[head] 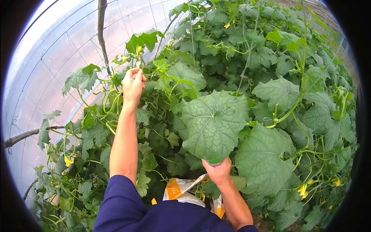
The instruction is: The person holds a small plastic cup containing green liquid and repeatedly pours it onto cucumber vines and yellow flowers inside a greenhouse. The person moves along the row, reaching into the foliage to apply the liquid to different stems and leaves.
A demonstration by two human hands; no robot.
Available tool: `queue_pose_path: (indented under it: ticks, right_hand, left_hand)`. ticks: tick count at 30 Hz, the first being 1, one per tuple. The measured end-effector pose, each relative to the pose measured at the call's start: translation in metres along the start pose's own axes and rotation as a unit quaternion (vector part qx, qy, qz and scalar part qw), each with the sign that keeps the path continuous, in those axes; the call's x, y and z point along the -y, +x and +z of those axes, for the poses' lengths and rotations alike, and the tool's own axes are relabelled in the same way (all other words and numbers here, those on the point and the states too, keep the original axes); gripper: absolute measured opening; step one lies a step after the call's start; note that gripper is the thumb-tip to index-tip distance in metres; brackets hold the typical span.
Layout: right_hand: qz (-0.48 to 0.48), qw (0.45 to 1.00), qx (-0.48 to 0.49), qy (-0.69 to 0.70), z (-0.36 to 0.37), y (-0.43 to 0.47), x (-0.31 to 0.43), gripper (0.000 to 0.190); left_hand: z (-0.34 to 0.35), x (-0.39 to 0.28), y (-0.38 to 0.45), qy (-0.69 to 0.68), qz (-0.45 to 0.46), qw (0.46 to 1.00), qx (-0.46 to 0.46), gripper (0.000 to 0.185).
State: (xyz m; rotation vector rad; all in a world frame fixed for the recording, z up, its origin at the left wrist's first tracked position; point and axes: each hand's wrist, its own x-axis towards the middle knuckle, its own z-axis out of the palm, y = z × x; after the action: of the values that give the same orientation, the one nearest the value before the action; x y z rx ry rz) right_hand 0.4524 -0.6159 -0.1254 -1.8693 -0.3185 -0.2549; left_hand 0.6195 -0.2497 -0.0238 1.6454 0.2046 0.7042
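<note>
My left hand (134, 82) is raised at the upper left among the vines. Its thumb and fingers are pinched together at the base of a small pale yellow flower (138, 64); more yellow blossom (139, 49) shows just above. Lower down, my right hand (219, 171) grips an object with a green part (214, 160) and a light rim. A broad lobed leaf (214, 121) covers most of that object, so its kind cannot be told.
Netting (55, 76) on dark poles (102, 34) runs along clear plastic sheeting at left. Twine (246, 63) hangs through dense gourd-like vines. A white and orange bag (181, 190) sits against my front. Yellow flowers (303, 190) bloom at lower right, another flower (68, 161) at left.
</note>
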Motion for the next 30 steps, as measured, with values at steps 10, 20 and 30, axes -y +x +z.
queue_pose_path:
  ticks: [10,20,30]
  right_hand:
    - [-0.093,0.994,-0.043,0.036,-0.127,-0.119,0.026,0.06]
    - [-0.103,0.989,-0.098,-0.028,-0.185,-0.175,0.062,0.073]
    - [-0.034,0.988,-0.138,-0.057,-0.168,-0.195,0.078,0.078]
  left_hand:
    - [-0.006,-0.05,-0.37,-0.031,-0.351,0.714,0.605,0.013]
    - [0.107,-0.047,-0.369,0.137,-0.087,0.826,0.54,0.043]
    - [0.134,-0.151,-0.182,0.02,0.324,0.892,0.314,0.037]
